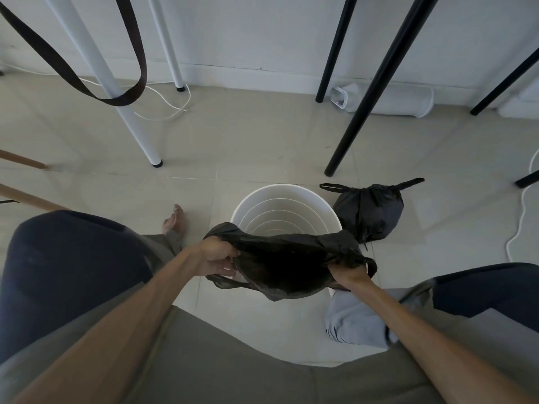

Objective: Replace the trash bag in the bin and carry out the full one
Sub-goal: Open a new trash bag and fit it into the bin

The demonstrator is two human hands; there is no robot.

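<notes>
On the tiled floor (262,147) the white bin (284,204) stands unlined; both hands, left (217,258) and right (348,277), grip the fresh bag (291,258) stretched open above it (ready to line), the full bag (369,212) tied alongside.

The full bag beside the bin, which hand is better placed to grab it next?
Right, probably. The tied full bag sits right of the bin, nearer the right hand, though both hands hold the new bag.

No text, label or number can be read anywhere; small print, if any, may be blurred.
</notes>
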